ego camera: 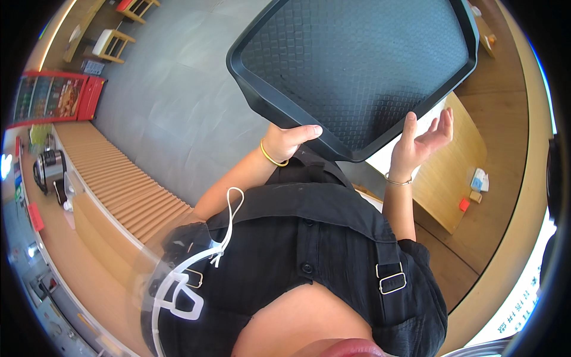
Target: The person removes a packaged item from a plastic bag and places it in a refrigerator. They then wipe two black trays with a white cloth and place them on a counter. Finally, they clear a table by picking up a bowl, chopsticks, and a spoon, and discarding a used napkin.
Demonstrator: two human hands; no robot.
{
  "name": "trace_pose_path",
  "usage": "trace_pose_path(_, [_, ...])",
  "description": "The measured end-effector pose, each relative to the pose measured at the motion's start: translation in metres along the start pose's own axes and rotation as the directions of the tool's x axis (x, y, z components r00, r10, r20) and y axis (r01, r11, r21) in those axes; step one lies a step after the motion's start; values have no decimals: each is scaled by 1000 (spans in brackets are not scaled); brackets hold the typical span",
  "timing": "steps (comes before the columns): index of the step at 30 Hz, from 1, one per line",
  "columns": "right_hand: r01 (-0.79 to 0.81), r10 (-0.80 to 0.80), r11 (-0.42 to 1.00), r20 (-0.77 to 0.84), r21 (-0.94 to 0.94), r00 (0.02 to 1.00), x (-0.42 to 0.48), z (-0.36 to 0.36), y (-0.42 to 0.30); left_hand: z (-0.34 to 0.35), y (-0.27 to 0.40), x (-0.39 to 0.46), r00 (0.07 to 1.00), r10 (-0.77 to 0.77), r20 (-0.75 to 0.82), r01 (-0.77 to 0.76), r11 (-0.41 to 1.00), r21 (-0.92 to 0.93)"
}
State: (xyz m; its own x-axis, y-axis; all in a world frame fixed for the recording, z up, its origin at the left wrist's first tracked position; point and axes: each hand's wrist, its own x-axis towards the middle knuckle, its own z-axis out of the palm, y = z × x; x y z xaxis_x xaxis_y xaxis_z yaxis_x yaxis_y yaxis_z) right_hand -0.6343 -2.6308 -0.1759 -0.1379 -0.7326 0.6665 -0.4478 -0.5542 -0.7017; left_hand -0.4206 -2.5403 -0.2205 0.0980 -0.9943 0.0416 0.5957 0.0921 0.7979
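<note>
A large black plastic tray (352, 58) with a woven-pattern base and raised rim is held up in front of me, its inner face towards me. My left hand (287, 140) grips its near left rim, thumb on top; the other fingers are hidden beneath. A yellow bangle circles that wrist. Beside the near right rim is my right hand (421, 143), fingers apart and partly curled. Its thumb overlaps the rim in view; I cannot tell whether it touches. A thin metal bangle (398, 180) is on this wrist.
To my right stands a wooden table (439, 196) with a few small items, including a red one (464, 205). A ribbed-front counter (120, 178) at left bears a cooker (50, 169). Beyond are a red drinks fridge (58, 98) and stools (111, 44). A clear face shield (171, 281) hangs before my chest.
</note>
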Motion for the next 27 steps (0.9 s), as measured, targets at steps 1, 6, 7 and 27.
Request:
trace_pose_path(1, [-18,17,999,27,30,999,-1,7,-1,-3,3,-4,1000,11,-22,-11,1000,7])
trace_pose_path(6, [-153,143,953,58,261,988,-14,42,21,-25,11,-12,981,47,-189,-41,999,35])
trace_pose_path(7, [-280,264,929,97,243,960,-20,50,29,-20,24,-13,969,-45,-243,10,989,-146])
trace_pose_path(27, [-620,661,733,509,-281,551,-92,168,134,-197,31,94,777,-291,-558,279,954,-110])
